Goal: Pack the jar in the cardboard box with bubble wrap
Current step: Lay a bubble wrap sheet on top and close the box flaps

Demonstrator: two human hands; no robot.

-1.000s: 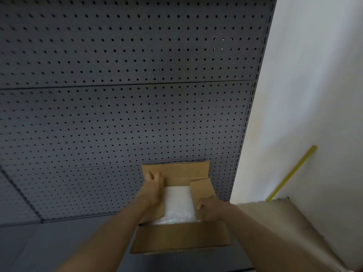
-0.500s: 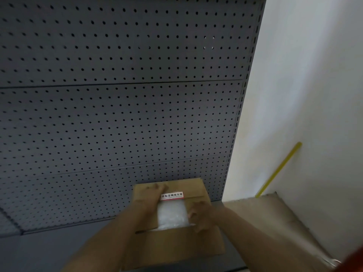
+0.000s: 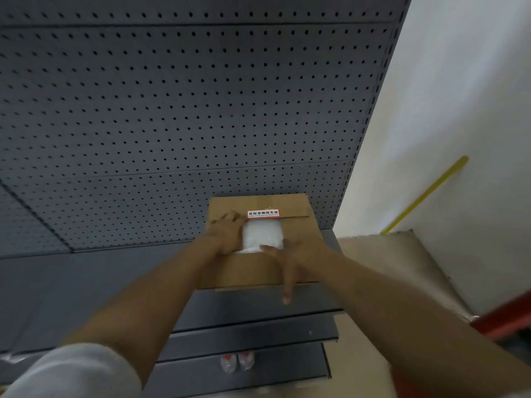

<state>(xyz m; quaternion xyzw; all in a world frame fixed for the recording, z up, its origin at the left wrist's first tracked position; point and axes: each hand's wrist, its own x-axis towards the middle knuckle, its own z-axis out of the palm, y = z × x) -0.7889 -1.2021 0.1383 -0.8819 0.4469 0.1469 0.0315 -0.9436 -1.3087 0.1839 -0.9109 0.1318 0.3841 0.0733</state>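
A brown cardboard box (image 3: 298, 225) sits on a dark grey metal shelf (image 3: 86, 277), at its back edge against a grey perforated panel (image 3: 172, 110). White bubble wrap (image 3: 263, 234) shows between the flaps. The left hand (image 3: 227, 232) and right hand (image 3: 290, 254) press flat on the flaps, beside a red-and-white label (image 3: 263, 213).

Both forearms reach forward, bare. The left hand (image 3: 228, 234) lies palm down, fingers loosely bent. The right hand (image 3: 290, 254) lies flat, fingers spread, thumb pointing back.

Bubble wrap (image 3: 262, 236) hides the jar; box flaps cover its edges.
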